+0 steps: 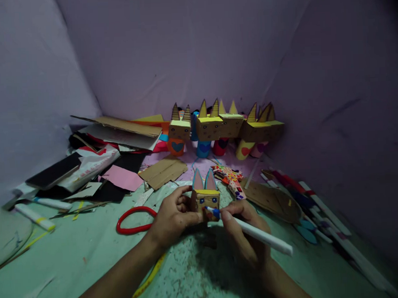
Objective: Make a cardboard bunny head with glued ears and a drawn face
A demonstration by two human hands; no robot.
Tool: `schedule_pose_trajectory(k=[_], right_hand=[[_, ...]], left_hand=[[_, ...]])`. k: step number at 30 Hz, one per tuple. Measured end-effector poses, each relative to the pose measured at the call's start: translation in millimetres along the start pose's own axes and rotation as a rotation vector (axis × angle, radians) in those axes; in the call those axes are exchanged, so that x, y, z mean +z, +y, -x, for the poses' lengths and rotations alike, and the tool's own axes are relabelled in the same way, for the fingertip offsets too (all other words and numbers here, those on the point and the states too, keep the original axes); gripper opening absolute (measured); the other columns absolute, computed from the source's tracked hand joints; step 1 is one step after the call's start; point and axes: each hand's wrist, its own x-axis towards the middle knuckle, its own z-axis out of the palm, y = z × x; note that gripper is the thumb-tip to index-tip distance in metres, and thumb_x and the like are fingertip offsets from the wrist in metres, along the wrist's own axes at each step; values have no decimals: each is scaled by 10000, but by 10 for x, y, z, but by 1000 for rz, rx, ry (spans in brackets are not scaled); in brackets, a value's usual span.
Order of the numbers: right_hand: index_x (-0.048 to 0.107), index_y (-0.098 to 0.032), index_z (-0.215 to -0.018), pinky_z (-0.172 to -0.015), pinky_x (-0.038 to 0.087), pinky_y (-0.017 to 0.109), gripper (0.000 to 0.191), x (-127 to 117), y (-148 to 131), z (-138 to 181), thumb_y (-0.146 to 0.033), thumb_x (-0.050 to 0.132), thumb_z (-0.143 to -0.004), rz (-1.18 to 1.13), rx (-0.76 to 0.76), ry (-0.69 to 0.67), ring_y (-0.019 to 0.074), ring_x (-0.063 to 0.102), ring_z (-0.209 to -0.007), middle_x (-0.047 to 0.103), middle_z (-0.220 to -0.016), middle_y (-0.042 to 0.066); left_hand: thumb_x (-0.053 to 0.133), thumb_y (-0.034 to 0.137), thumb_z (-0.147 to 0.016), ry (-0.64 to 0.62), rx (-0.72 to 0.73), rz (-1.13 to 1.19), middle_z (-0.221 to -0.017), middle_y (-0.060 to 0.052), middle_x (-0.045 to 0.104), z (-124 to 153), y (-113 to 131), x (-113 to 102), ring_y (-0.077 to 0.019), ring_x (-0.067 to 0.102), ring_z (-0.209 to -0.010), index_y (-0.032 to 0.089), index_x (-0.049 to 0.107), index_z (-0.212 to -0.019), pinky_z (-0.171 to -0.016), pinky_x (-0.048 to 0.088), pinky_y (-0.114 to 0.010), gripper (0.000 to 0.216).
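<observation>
A small cardboard animal head (204,201) with upright ears, blue-edged with pinkish insides, a yellow top edge and drawn blue eyes stands near the middle. Wrapped round its left side, my left hand (172,216) grips it with the thumb low on the front. My right hand (247,230) pinches a white marker pen (265,238) just behind its blue collar. The pen's tip is at the face, below and between the eyes; whether it touches cannot be made out. Beside my left wrist lies a red loop (133,231), partly hidden behind the hand.
Several finished-looking cardboard animal figures (203,131) on coloured tubes stand along the back wall. Cardboard sheets and papers (119,130) are piled at back left. Several markers (323,205) lie on the right, near a brown cardboard piece (274,200). Patterned paper (231,178) lies behind my right hand.
</observation>
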Motion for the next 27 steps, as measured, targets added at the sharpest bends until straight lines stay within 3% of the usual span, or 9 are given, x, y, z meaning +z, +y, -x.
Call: schedule_pose_trajectory(k=[6,27], right_hand=[[565,-205,-633,-438,284,235,231,34,-66,35,-368,541,-795,18,87,73,107,421,-409,481,-462,-50],[570,-204,-631,-440,304,236,224,74,-71,31,-363,539,-786,32,78,69,109,446,-407,498,-464,-48]], left_hand=[[748,133,-485,-28,10,1,-894,-56,670,-4,-18,-13,-223,647,-819,100,468,-1184,-708,494,-298,754],[734,138,-485,-15,20,-56,-829,-19,625,-10,-37,-9,-177,618,-737,105,485,-1195,-653,466,-277,753]])
